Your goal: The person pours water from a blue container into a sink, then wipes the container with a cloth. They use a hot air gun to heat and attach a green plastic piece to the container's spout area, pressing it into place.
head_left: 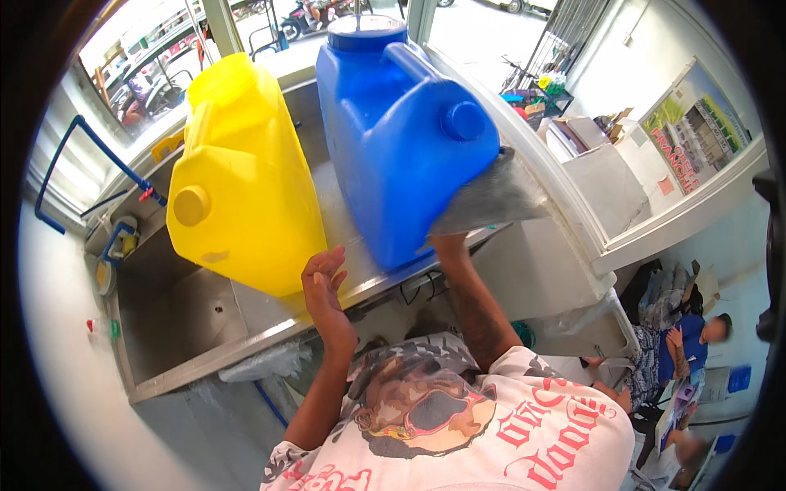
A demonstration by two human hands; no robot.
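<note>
A blue jerrycan (pixel 381 155) with blue caps stands upright on the steel sink counter (pixel 332 192). To its left is a yellow jerrycan (pixel 237 180), also upright. My right hand (pixel 449 244) is at the near right side of the blue jerrycan, holding a grey cloth (pixel 495 196) against it. The cloth is smeared by motion and covers most of that hand's fingers. Beside the near lower corner of the yellow jerrycan, my left hand (pixel 324 282) is raised and open, fingers loosely bent and nothing in them.
A sink basin (pixel 176 315) lies at the left, with a blue pipe (pixel 102 143) above it. A white ledge (pixel 565 192) borders the counter on the right. Beyond it are cardboard boxes (pixel 577 135). Another person (pixel 692 352) sits far right. Plastic film (pixel 266 360) hangs below the counter.
</note>
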